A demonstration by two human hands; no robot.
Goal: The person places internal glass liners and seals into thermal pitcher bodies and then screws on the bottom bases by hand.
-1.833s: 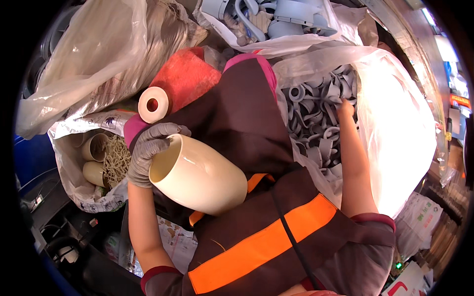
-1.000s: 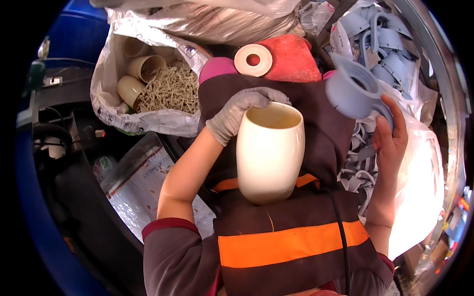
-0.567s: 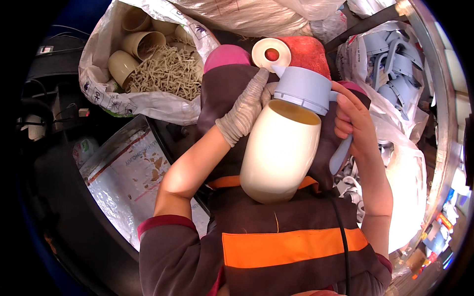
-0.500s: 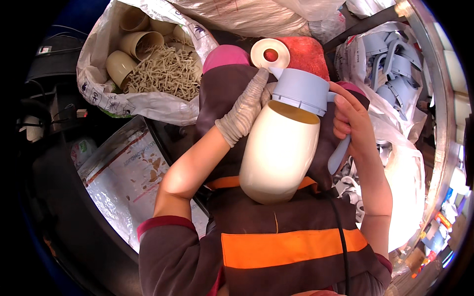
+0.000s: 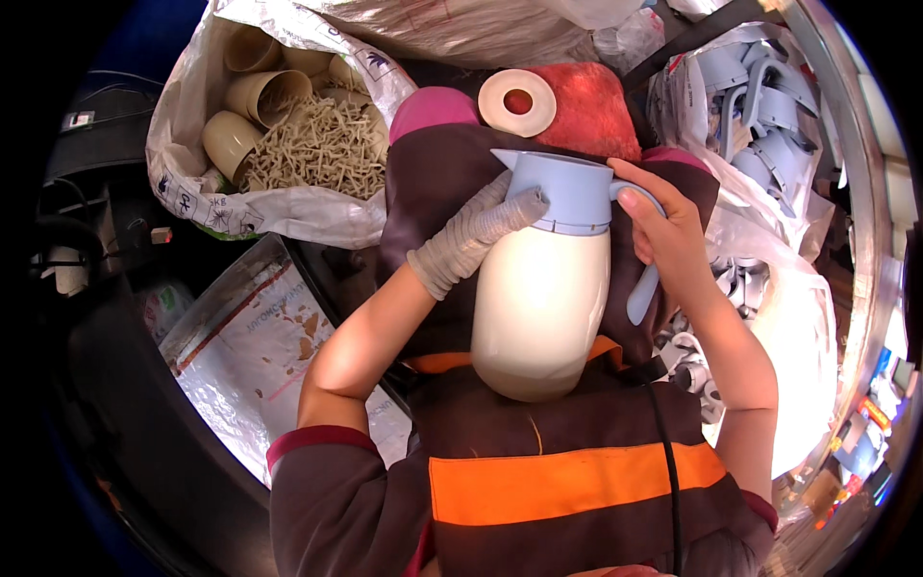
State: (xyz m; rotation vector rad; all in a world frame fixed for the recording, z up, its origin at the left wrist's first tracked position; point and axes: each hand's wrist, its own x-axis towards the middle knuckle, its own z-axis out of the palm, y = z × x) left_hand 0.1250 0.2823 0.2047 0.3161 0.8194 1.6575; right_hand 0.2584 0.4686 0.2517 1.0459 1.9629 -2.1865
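Note:
A cream jug body (image 5: 541, 317) stands upright on my lap, leaning against the brown apron. On its mouth sits a light blue jug top (image 5: 562, 192) with a pointed spout at the left and a long handle at the right. My left hand (image 5: 481, 231), in a grey fabric glove, wraps the left side of the top, its thumb across the front; its other fingers are partly hidden behind. My bare right hand (image 5: 665, 226) is closed round the upper part of the handle (image 5: 643, 294), whose lower end hangs free.
At the upper left, a white sack (image 5: 288, 216) holds cream jug bodies and shredded packing. Beyond my lap, a cream ring (image 5: 536, 117) lies on a red cushion (image 5: 594, 111). Bags at the right hold more blue tops (image 5: 772, 108) and small pale parts (image 5: 685, 361).
The blue top has come down and straightened onto the jug body, covering its open mouth. My left hand has moved lower, bringing its thumb over the front of the top.

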